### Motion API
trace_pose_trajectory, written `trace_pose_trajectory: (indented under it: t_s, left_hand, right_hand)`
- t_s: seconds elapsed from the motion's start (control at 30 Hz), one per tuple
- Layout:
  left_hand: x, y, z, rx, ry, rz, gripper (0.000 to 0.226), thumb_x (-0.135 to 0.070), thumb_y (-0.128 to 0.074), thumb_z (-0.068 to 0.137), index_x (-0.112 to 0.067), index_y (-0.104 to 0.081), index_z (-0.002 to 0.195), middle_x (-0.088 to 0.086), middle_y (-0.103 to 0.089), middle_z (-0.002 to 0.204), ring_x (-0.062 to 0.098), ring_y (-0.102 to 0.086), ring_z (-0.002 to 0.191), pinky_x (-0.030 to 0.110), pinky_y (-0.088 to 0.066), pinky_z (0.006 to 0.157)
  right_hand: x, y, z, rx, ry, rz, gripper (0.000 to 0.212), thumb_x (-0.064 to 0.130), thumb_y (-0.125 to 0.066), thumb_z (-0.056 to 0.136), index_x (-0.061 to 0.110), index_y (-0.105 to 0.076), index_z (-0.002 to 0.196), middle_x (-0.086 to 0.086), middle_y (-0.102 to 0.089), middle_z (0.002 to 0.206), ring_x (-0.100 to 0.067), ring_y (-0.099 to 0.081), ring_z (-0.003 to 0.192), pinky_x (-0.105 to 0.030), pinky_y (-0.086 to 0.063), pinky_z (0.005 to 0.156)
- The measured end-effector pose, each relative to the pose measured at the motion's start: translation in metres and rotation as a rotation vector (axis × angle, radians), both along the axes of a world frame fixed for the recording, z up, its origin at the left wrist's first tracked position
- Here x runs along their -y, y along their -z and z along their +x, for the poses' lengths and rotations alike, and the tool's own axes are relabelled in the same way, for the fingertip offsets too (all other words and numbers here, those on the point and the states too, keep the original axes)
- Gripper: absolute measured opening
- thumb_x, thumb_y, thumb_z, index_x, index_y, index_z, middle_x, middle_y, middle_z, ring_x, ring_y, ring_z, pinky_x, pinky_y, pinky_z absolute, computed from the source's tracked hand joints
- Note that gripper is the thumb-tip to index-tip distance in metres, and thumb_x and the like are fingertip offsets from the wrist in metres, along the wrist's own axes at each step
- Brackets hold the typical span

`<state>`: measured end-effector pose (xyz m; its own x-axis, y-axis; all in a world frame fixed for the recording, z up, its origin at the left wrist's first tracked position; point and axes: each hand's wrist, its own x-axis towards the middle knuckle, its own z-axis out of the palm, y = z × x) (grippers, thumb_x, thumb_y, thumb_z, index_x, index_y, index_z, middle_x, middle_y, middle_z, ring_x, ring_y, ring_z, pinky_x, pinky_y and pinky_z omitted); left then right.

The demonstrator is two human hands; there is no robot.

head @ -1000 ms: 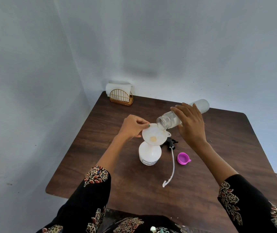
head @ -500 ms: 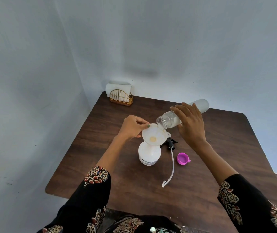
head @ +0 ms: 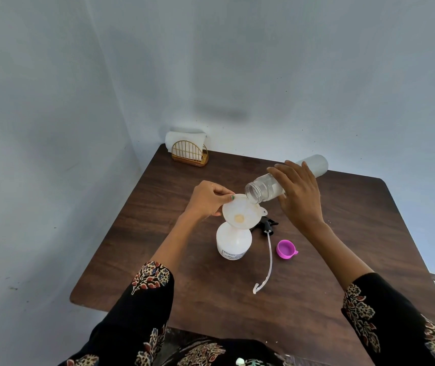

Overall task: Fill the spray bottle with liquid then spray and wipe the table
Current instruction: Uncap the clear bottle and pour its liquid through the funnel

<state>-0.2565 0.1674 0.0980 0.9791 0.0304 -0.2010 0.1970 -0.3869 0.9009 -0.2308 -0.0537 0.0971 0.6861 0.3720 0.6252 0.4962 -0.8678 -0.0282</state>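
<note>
White plastic spray bottle (head: pixel 233 240) stands mid-worktop (head: pixel 369 233), light and tippy I'd judge. My left hand (head: pixel 207 199) pinches its funnel (head: pixel 240 211) rim; my right hand (head: pixel 299 198) wraps the tilted clear bottle (head: pixel 266 190), likely slippery, best held mid-body.

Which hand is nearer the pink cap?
Right. The right hand, holding the tilted clear bottle, is up behind the pink cap; the left hand holds the funnel, farther left.
</note>
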Motion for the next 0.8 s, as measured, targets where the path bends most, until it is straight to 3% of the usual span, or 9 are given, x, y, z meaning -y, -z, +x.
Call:
trace_pose_trajectory:
  t_s: [0.43,0.8]
  left_hand:
    - [0.0008,-0.0002,0.0004,-0.001,-0.007,0.001,0.022,-0.015,-0.069,0.083,-0.01,-0.072,0.104,0.008,-0.069,0.111,0.022,-0.063,0.102,0.035,-0.06,0.072]
    - [0.0005,-0.0008,0.0016,-0.006,-0.002,0.011,0.023,-0.015,-0.068,0.083,-0.01,-0.071,0.105,0.008,-0.068,0.112,0.022,-0.063,0.102,0.031,-0.059,0.072]
  right_hand:
    - [-0.0002,0.0026,0.0009,0.005,-0.004,-0.01,0.064,-0.011,-0.071,0.062,0.015,-0.059,0.119,-0.008,-0.064,0.118,-0.032,-0.055,0.117,-0.049,-0.033,0.107]
    - [-0.0014,0.0022,-0.002,0.009,-0.001,-0.015,0.061,-0.012,-0.07,0.063,0.013,-0.06,0.118,-0.01,-0.064,0.117,-0.034,-0.056,0.115,-0.051,-0.033,0.106]
